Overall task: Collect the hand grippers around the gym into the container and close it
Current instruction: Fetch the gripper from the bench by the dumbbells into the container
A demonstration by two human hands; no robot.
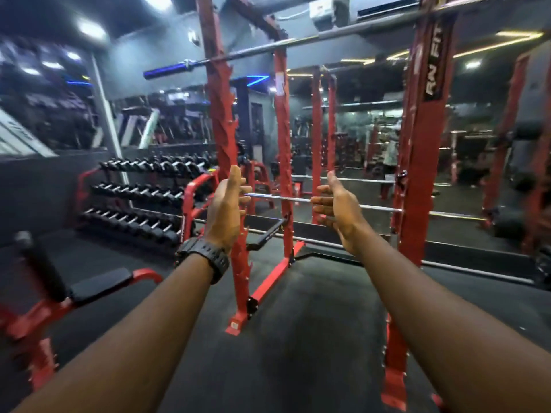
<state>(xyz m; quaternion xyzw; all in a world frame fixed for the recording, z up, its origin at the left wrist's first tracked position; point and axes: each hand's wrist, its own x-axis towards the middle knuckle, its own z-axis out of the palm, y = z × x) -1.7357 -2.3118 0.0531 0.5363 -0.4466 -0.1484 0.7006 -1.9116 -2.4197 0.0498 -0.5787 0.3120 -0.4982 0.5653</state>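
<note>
1. We see our left hand (225, 208) raised at centre frame, palm turned inward, fingers straight and relaxed — its grip is loose and holds nothing.
2. Our right hand (338, 205) is up at about 3 o'clock of the left, well apart from it, palm facing it, fingers slightly bent; its grip too is empty.
3. A black wristwatch (205, 257) sits on the left wrist.
4. Past the hands stands a red squat rack (281, 138), with a silver barbell (277, 198) lying across it between the two hands in the view.
5. A second bar (238, 55) with a blue sleeve rests high on the rack, toward 12 o'clock.
6. At 9 o'clock a three-tier dumbbell rack (140, 195) stands against the wall.
7. At 8 o'clock is a red bench (89, 289) with black pads.
8. We see neither hand grippers nor the container here — we cannot tell where they are.
9. Black rubber floor (298, 338) lies underfoot; the picture is somewhat blurred.
</note>
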